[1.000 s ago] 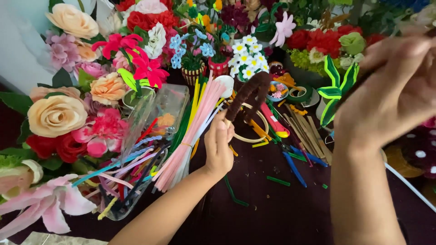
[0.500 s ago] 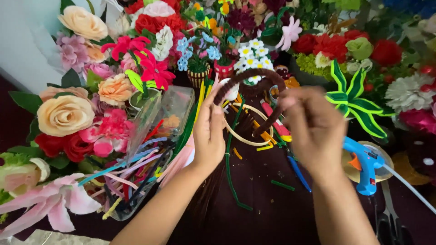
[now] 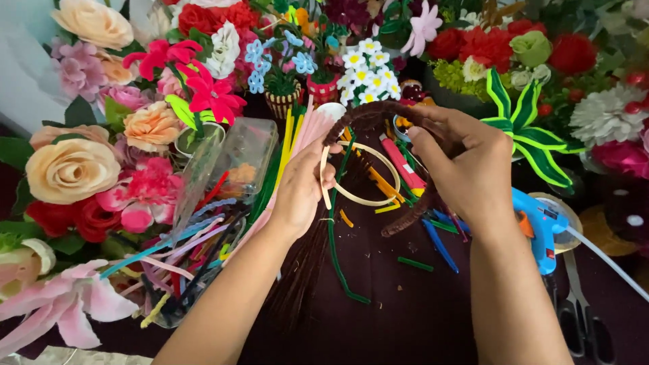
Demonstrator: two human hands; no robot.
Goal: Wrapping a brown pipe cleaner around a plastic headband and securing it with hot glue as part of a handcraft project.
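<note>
Both hands work one brown fuzzy pipe cleaner [image 3: 378, 111], bent into an arch between them, just above the table [image 3: 405, 304].

L hand [image 3: 301, 189]: fingers together, pinching the arch's left end near the thumb tip. It also seems to touch a cream ring [image 3: 358, 199] that hangs just below and to the right of that thumb; can't tell if the ring is gripped or only resting against it.

R hand [image 3: 470, 165]: fingers curled and clamped on the arch's right part. The wire passes under the palm and its free tail [image 3: 405, 223] comes out below the hand, pointing down-left.

Key relation: the cleaner's long axis runs left–right, hand to hand, bowed away from the person, w/ the top of the arch beyond both thumbs. The R hand covers more of the length and sits nearer the free tail; the L hand only anchors the far end. The gap between the hands is small, and the ring lies in it, under the arch.

Around:
- Left of L hand: bundle of coloured pipe cleaners [image 3: 196, 250] in clear wrap, touching the forearm.
- Right of R wrist: blue glue gun [image 3: 541, 230], just beside, not touched.
- Beyond both hands: craft flowers, incl. small white daisies [image 3: 368, 71].
- Under the hands: loose cut bits of wire, green and blue.
</note>
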